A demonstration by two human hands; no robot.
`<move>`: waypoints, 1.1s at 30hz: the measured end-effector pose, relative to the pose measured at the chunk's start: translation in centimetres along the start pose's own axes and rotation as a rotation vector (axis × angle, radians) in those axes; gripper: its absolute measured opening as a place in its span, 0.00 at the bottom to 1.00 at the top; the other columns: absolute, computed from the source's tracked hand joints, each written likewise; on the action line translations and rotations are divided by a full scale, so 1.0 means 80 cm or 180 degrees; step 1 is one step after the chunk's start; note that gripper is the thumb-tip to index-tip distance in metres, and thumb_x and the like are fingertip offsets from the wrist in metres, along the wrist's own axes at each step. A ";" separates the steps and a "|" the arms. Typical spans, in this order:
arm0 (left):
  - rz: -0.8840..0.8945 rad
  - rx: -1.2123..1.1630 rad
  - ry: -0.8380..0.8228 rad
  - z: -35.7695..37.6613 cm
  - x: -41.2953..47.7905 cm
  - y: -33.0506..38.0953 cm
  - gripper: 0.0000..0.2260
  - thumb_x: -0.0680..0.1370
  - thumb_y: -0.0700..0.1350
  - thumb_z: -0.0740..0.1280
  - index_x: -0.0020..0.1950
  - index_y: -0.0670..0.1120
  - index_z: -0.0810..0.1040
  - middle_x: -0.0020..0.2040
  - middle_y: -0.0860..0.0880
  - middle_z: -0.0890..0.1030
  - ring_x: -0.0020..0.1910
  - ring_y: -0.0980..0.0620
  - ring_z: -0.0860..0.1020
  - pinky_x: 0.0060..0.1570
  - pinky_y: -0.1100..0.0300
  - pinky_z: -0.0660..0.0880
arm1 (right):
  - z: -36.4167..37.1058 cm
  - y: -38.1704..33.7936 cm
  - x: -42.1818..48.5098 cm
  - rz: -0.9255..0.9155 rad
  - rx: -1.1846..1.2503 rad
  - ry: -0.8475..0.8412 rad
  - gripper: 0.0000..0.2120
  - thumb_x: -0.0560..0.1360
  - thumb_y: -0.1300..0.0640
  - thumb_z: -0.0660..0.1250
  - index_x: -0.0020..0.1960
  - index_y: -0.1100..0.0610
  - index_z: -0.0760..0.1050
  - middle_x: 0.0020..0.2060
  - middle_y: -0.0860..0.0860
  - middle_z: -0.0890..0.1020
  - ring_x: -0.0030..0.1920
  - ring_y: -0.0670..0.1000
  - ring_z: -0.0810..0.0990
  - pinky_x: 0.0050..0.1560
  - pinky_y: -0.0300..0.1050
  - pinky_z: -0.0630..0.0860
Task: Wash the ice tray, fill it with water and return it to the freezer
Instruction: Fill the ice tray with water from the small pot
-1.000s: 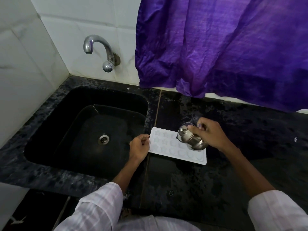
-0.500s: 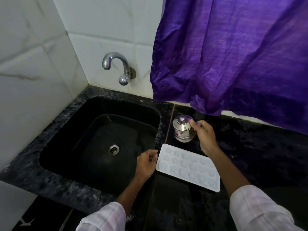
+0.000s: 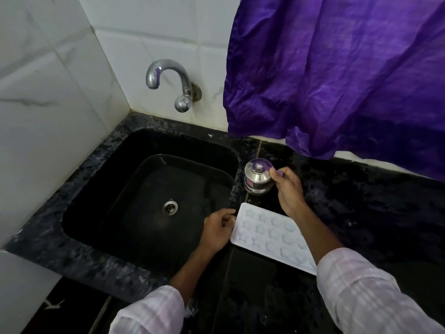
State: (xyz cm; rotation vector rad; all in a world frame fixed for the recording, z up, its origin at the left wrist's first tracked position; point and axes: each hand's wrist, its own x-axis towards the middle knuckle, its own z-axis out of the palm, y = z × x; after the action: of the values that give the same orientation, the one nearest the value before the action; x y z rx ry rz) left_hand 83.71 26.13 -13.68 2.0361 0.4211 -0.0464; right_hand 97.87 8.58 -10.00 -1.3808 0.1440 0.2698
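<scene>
A white ice tray (image 3: 269, 235) with star-shaped cells lies flat on the black counter (image 3: 375, 213), just right of the sink. My left hand (image 3: 216, 230) hovers at the tray's left edge over the sink rim, fingers loosely curled and holding nothing. Behind the tray a small lidded steel pot (image 3: 257, 179) stands upright on the counter. My right hand (image 3: 287, 189) grips the pot's right side, with my forearm crossing over the tray's far end.
The black sink (image 3: 144, 145) with its drain (image 3: 169, 207) is on the left. A chrome tap (image 3: 168, 75) juts from the tiled wall above it, with no water running. A purple cloth (image 3: 337, 68) hangs over the counter's back edge.
My right hand has carried the steel pot from above the tray and stood it on the counter behind it. My left hand has come off the tray's corner.
</scene>
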 end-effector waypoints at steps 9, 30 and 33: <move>0.0083 0.0080 -0.0196 0.009 -0.007 0.016 0.12 0.80 0.39 0.66 0.62 0.45 0.81 0.46 0.53 0.84 0.44 0.60 0.81 0.49 0.72 0.76 | -0.025 -0.009 -0.006 -0.0071 -0.1104 0.0109 0.11 0.74 0.50 0.73 0.51 0.55 0.76 0.50 0.50 0.81 0.53 0.47 0.79 0.60 0.43 0.74; -0.0149 -0.0610 0.0011 0.018 -0.035 0.022 0.12 0.78 0.37 0.68 0.60 0.45 0.82 0.49 0.51 0.86 0.49 0.54 0.85 0.54 0.50 0.81 | -0.160 0.057 -0.207 0.0310 -0.2611 0.1307 0.12 0.80 0.55 0.63 0.58 0.60 0.78 0.47 0.53 0.83 0.46 0.48 0.77 0.46 0.37 0.65; -0.0202 -0.0667 -0.0033 0.018 -0.042 0.024 0.11 0.78 0.38 0.69 0.60 0.45 0.83 0.49 0.51 0.86 0.49 0.53 0.85 0.54 0.50 0.82 | -0.163 0.056 -0.220 0.0306 -0.2253 0.1364 0.11 0.79 0.55 0.64 0.59 0.57 0.79 0.50 0.52 0.84 0.50 0.50 0.80 0.51 0.42 0.71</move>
State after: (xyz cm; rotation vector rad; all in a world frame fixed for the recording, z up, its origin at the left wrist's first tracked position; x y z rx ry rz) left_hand 81.41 23.12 -12.07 1.8158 0.4644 -0.0496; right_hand 80.47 -5.29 -12.17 -2.1292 0.5068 0.0975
